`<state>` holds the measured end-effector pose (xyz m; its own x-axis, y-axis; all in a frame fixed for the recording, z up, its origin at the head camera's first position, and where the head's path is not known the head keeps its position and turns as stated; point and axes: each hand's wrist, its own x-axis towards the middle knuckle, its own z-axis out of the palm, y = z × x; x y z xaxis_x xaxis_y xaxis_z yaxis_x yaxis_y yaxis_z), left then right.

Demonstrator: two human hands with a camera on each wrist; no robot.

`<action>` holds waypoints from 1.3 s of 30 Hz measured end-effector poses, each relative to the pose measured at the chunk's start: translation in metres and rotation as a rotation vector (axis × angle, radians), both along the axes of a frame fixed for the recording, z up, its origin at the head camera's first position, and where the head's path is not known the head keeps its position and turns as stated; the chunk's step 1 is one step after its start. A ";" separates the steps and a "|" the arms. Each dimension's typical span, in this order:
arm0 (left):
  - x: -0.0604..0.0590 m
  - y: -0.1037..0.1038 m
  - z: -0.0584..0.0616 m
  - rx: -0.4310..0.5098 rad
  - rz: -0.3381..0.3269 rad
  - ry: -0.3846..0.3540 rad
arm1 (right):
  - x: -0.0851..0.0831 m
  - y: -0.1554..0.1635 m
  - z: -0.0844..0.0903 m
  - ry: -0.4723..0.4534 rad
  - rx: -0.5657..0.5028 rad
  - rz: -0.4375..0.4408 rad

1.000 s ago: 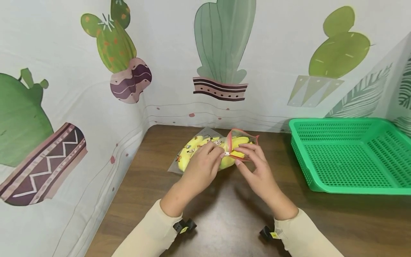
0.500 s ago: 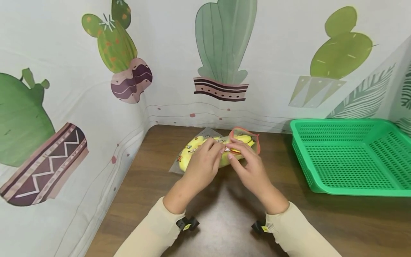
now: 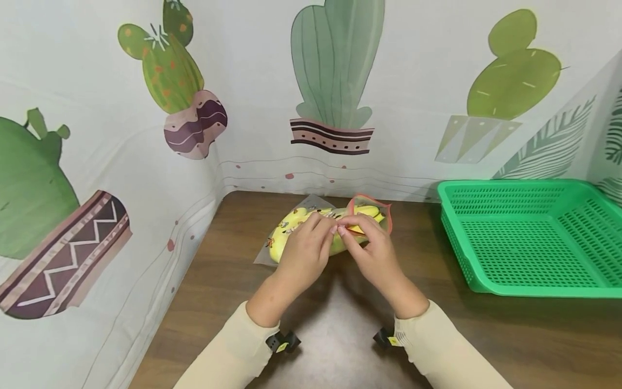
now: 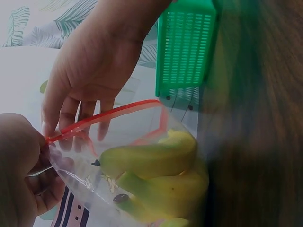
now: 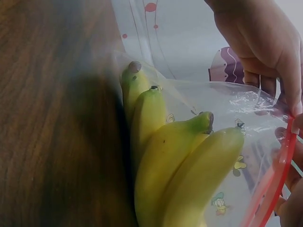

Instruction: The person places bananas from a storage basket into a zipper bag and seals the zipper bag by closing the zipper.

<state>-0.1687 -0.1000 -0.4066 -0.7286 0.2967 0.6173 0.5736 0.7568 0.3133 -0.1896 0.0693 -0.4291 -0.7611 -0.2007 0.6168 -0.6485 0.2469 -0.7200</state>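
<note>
Several bananas [image 3: 281, 237] lie inside a clear zip bag [image 3: 264, 258] with small cartoon prints and a red zip edge, flat on the table. My left hand [image 3: 305, 246] pinches the zip edge near its front corner. Right beside it, my right hand [image 3: 373, 249] pinches the same edge, thumb and forefinger meeting the left fingertips. The left wrist view shows the red zip strip [image 4: 113, 112] running away from the fingers, the bananas [image 4: 151, 161] below it. From the right wrist, green-tipped bananas [image 5: 199, 175] show through the plastic. The fingertips partly hide the pinched corner.
A green mesh plastic basket [image 3: 539, 248] stands on the table at the right. Behind the brown wooden table [image 3: 209, 286] hangs a white cloth [image 3: 257, 108] printed with cacti, which also covers the left side.
My right hand has come leftward along the zip edge until its fingertips meet those of the left. The left hand keeps its hold almost in place. Bag and bananas have barely shifted.
</note>
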 end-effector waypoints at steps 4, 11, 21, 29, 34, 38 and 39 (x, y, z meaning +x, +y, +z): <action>0.001 0.000 0.000 -0.006 0.008 0.014 | 0.001 -0.001 0.000 -0.003 -0.005 0.006; 0.002 0.001 0.000 0.007 0.001 0.022 | 0.001 0.000 -0.001 -0.016 0.001 0.003; 0.002 0.002 -0.002 0.012 0.006 0.015 | 0.001 0.001 -0.001 -0.006 0.031 -0.004; 0.002 0.003 -0.003 0.005 0.006 0.029 | -0.001 0.005 -0.003 0.006 0.040 0.020; 0.002 0.003 -0.003 0.008 0.006 0.034 | -0.001 0.006 -0.002 0.008 0.040 0.028; 0.002 0.003 -0.003 0.011 0.005 0.027 | -0.002 0.007 -0.004 0.014 0.049 0.026; 0.002 0.003 -0.004 0.010 0.005 0.026 | -0.002 0.007 -0.005 0.014 0.052 0.025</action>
